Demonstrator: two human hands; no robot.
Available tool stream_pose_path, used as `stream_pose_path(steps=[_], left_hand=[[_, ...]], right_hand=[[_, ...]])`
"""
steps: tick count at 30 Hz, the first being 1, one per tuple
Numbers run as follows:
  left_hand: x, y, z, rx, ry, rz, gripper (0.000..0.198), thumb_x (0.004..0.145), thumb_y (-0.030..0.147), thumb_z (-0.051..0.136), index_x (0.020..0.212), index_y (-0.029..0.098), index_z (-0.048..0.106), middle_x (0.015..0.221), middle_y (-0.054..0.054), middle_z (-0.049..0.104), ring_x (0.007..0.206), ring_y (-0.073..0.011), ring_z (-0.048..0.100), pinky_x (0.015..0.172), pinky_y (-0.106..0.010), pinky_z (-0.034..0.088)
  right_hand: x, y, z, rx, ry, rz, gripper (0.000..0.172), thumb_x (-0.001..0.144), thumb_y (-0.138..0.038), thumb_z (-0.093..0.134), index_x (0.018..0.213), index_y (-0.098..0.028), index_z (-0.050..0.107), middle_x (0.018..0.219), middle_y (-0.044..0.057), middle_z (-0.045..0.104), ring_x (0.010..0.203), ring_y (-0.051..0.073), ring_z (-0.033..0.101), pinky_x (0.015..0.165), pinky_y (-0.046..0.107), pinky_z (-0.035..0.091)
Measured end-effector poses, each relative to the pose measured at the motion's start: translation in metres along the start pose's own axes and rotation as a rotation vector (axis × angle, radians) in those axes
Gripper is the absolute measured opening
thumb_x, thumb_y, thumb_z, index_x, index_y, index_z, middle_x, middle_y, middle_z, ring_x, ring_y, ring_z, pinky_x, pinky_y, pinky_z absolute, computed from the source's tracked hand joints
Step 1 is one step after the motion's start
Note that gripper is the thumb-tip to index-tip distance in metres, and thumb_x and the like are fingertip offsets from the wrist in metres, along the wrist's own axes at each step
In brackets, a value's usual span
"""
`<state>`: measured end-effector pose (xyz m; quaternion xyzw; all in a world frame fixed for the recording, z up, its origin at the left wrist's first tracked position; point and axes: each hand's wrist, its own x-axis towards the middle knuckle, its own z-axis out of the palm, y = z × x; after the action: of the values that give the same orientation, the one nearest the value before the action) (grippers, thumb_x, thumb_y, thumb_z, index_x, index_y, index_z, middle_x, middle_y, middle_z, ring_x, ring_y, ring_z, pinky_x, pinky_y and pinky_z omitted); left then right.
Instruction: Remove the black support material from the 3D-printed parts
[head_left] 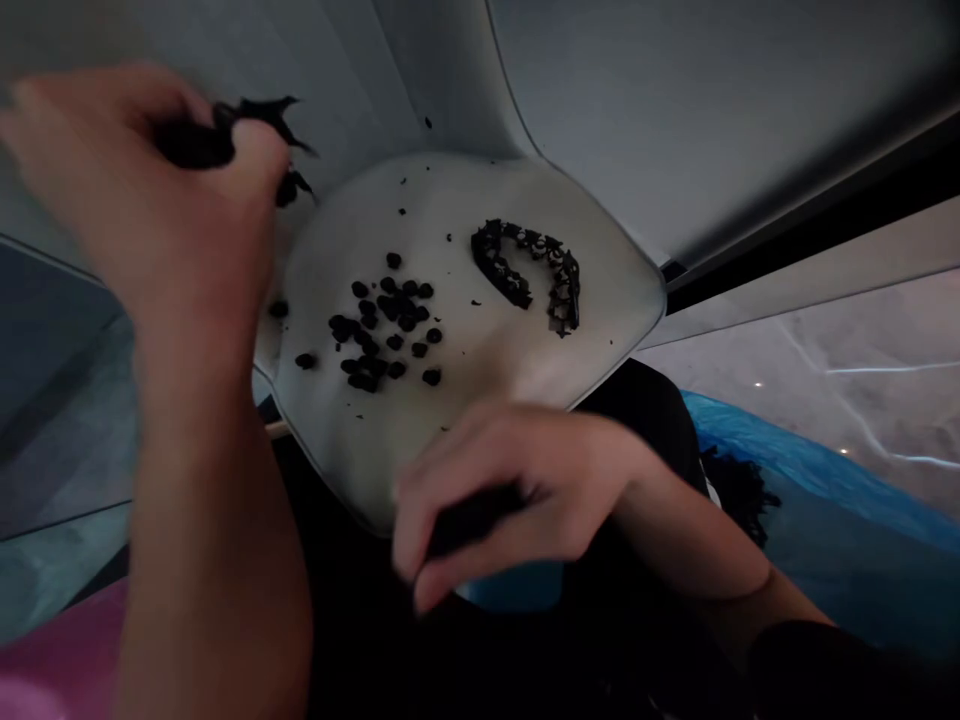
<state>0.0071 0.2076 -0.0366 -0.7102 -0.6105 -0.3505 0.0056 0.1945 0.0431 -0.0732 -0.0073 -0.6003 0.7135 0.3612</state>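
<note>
My left hand (172,190) is raised at the upper left, its fingers closed around a black jagged strip (270,115) whose ragged ends stick out past the thumb. My right hand (502,490) is low in the middle, in front of the pale seat-like surface (480,370). Its thumb and fingertips are pinched together, and anything between them is too dark to make out. Several small round black pieces (394,305) lie in a loose cluster on the surface. A curved black strip with cut-outs along it (529,255) rests to their right.
Tiny black scraps (476,302) are scattered over the surface. At the right, a blue plastic bag (795,480) has a dark tangled heap (739,490) at its edge. Something pink (67,650) shows at the lower left. A grey panel (675,110) rises behind.
</note>
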Motion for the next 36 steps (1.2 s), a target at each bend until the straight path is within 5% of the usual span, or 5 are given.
stream_pose_path(steps=[10, 18, 26, 31, 36], left_hand=[[0.001, -0.051, 0.042, -0.213, -0.343, -0.155, 0.056, 0.082, 0.038, 0.095, 0.13, 0.028, 0.068, 0.123, 0.003, 0.073, 0.113, -0.0223, 0.059, 0.111, -0.039, 0.047], [-0.008, -0.045, 0.033, -0.055, -0.556, 0.054, 0.037, 0.11, 0.043, 0.047, 0.136, 0.035, 0.073, 0.151, 0.005, 0.071, 0.137, -0.0371, 0.05, 0.13, -0.066, 0.012], [-0.009, -0.027, 0.015, -0.029, -0.589, 0.065, 0.034, 0.1, 0.05, 0.064, 0.127, 0.038, 0.08, 0.181, 0.014, 0.045, 0.164, -0.0499, 0.031, 0.131, -0.08, -0.001], [-0.054, 0.039, 0.001, -0.517, -0.675, 0.001, 0.057, 0.099, 0.058, 0.075, 0.147, 0.028, 0.07, 0.155, -0.008, 0.071, 0.141, -0.0368, 0.066, 0.12, -0.059, 0.052], [-0.075, 0.065, 0.006, -0.582, -0.673, 0.08, 0.04, 0.09, 0.04, 0.086, 0.127, 0.028, 0.077, 0.119, -0.001, 0.083, 0.113, -0.0291, 0.077, 0.098, -0.043, 0.06]], right_hand=[[-0.031, -0.021, -0.049, 0.053, 0.872, 0.075, 0.022, 0.108, -0.038, 0.071, 0.115, -0.021, 0.082, 0.101, 0.004, 0.075, 0.084, 0.015, 0.069, 0.061, 0.024, 0.055], [-0.039, -0.002, -0.07, -0.03, 0.982, 0.121, 0.047, 0.094, -0.032, 0.084, 0.136, -0.029, 0.064, 0.119, 0.003, 0.082, 0.105, 0.024, 0.079, 0.084, 0.037, 0.068], [-0.039, 0.0, -0.072, -0.185, 1.036, 0.082, 0.037, 0.092, -0.051, 0.092, 0.108, -0.028, 0.067, 0.088, -0.003, 0.075, 0.083, 0.019, 0.078, 0.078, 0.037, 0.072], [-0.028, 0.006, -0.064, -0.219, 1.075, -0.013, 0.029, 0.098, -0.053, 0.086, 0.101, -0.026, 0.077, 0.091, -0.001, 0.07, 0.068, 0.013, 0.066, 0.062, 0.028, 0.063], [-0.024, 0.0, -0.058, -0.007, 1.059, 0.025, 0.028, 0.098, -0.049, 0.085, 0.095, -0.024, 0.075, 0.081, -0.002, 0.057, 0.063, 0.01, 0.049, 0.045, 0.021, 0.037]])
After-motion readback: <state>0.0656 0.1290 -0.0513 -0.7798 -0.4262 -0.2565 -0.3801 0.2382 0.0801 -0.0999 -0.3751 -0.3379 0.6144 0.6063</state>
